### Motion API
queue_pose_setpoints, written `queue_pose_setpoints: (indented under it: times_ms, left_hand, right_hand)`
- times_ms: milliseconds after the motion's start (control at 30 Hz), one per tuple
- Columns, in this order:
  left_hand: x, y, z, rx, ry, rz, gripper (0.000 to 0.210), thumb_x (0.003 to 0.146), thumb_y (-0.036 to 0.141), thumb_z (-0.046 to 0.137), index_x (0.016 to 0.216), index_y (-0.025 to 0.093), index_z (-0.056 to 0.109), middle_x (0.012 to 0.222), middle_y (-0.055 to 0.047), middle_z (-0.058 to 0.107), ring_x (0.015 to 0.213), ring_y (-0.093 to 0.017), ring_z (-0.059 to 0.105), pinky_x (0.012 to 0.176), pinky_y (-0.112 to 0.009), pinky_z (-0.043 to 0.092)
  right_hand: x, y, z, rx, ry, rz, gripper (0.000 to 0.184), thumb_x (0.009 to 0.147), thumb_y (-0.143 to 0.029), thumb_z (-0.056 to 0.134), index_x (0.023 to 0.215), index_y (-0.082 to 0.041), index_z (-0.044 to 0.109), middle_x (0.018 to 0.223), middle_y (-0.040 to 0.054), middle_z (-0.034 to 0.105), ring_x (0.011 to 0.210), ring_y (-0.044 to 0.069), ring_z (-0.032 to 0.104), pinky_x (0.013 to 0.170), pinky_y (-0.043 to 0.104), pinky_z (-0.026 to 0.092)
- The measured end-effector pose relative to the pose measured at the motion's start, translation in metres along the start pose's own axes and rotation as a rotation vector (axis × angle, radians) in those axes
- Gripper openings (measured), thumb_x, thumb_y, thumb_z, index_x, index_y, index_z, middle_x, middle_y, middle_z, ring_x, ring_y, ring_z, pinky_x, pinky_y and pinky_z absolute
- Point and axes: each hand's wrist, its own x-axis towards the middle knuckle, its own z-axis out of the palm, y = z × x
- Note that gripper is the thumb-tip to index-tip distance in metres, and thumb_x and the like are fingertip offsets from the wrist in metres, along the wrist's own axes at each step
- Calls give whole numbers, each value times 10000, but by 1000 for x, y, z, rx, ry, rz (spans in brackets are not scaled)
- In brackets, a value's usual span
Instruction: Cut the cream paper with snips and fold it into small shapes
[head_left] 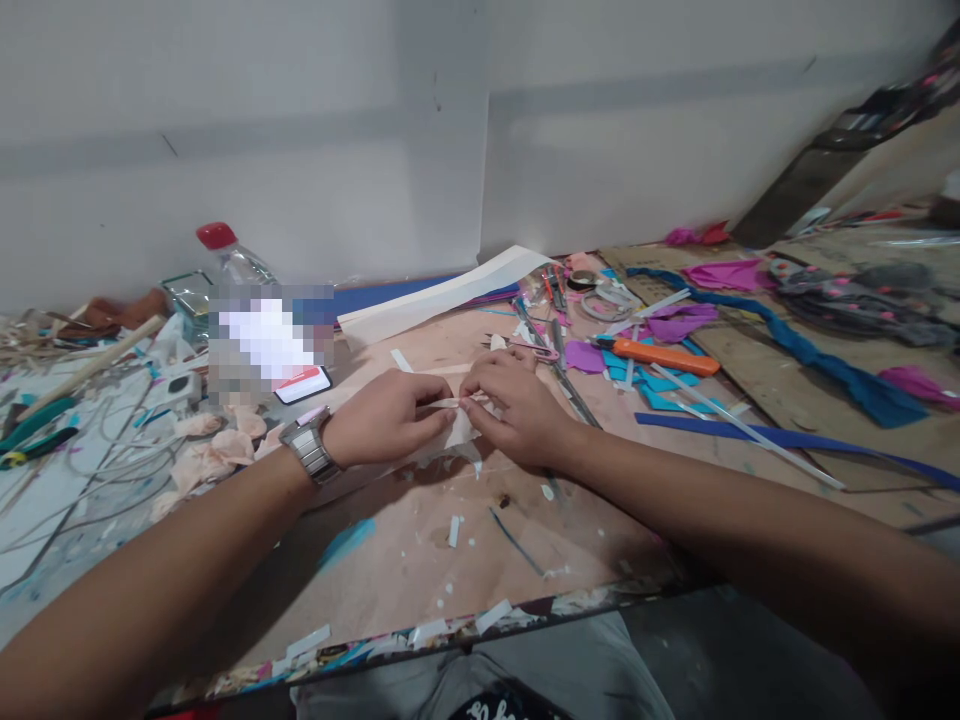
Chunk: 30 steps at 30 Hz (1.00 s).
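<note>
My left hand [390,415], with a metal watch [311,447] at its wrist, pinches one side of a thin off-white paper piece [463,428]. My right hand [514,405] pinches the same piece close by, so the fingertips of both hands nearly meet. The paper hangs a little below the fingers, just above the table, and parts of it are hidden behind them. A small pair of pink-handled scissors [536,349] lies just beyond my right hand. Further right is an orange utility knife [660,355] on scraps of blue paper.
A cream paper strip [442,297] lies at the back. On the left are a phone [302,384], a red-capped bottle [244,262], cables and green-handled pliers [41,430]. Blue crepe strips [817,350] and cardboard [780,440] lie right. Paper bits line the table's front edge [420,635].
</note>
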Motion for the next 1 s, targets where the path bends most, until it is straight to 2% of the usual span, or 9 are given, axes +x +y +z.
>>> queue_pose_setpoints:
  times_ms: [233, 533, 733, 1000]
  left_hand:
    - [0, 0, 1, 17, -22, -11, 205, 937, 306, 538, 815, 170, 631, 650, 31, 562, 583, -112, 470, 582, -269, 290]
    - [1, -2, 1, 9, -57, -46, 175, 922, 297, 557, 828, 171, 637, 661, 27, 565, 594, -115, 478, 584, -268, 300]
    - [2, -4, -5, -119, -63, -54, 317, 984, 384, 496, 813, 160, 642, 688, 8, 585, 632, -125, 500, 597, -266, 330]
    - [2, -5, -6, -148, -89, -48, 274, 960, 336, 508, 802, 159, 647, 661, 18, 560, 615, -118, 479, 589, -258, 321]
  right_hand:
    - [1, 0, 0, 32, -59, 4, 113, 941, -291, 565, 884, -211, 619, 864, 38, 696, 941, 233, 587, 949, 446, 277]
    - [0, 1, 2, 43, -15, -9, 135, 951, -304, 591, 860, -211, 625, 832, 18, 702, 880, 215, 596, 937, 437, 274]
    - [0, 2, 1, 23, 10, 10, 148, 960, -312, 581, 870, -208, 636, 858, 39, 706, 912, 225, 597, 918, 434, 281]
    - [1, -1, 0, 65, -22, -8, 123, 936, -306, 612, 850, -220, 628, 815, 6, 717, 867, 210, 611, 956, 437, 275]
